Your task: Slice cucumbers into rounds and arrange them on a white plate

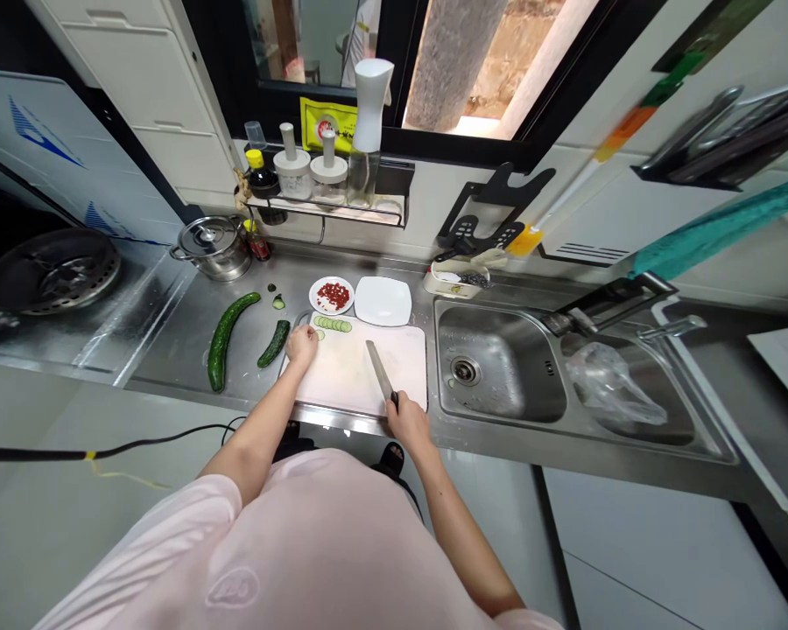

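Note:
My right hand (pixel 408 422) is wrapped round the black handle of a kitchen knife (pixel 379 367). Its blade points away from me over the right half of a white cutting board (pixel 341 381). At the board's left edge, my left hand (pixel 301 346) has its fingers curled together; whether they pinch anything is too small to make out. Right beside those fingertips is a cucumber slice (pixel 320 335). Just beyond it lies an overlapping row of cucumber slices (pixel 333 324). A cut piece of cucumber (pixel 274 344) rests on the steel counter, left of my left hand.
A whole cucumber (pixel 227 343) and small cucumber scraps (pixel 277 302) lie farther left. Behind the board stand a plate of chopped red pieces (pixel 334 308) and a white plate (pixel 383 313). A sink (pixel 509 407) adjoins on the right. A lidded pot (pixel 214 262) stands at the back left.

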Motion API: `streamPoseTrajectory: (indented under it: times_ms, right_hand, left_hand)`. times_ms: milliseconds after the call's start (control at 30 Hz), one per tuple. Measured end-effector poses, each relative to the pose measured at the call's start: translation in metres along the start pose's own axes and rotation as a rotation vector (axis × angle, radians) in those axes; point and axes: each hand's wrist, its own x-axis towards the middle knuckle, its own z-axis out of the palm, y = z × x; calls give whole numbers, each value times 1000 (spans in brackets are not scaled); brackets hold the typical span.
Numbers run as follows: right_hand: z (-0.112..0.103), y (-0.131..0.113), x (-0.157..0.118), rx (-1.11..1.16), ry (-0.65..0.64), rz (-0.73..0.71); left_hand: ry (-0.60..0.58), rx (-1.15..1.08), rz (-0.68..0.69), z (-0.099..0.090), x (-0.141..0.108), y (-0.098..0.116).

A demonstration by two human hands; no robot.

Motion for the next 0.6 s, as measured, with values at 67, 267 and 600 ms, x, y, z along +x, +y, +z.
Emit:
streamPoseTrajectory:
  times_ms: [67, 267, 600]
  right_hand:
    - [1, 1, 1, -2, 6, -8]
    - [3, 3, 0, 4, 13, -19]
    - [3, 1, -6, 29, 11, -13]
  left_hand:
    - [11, -22, 27, 0, -3, 2]
    - [-27, -53, 236, 8, -5, 26]
    - [-126, 181, 385, 20, 12, 60]
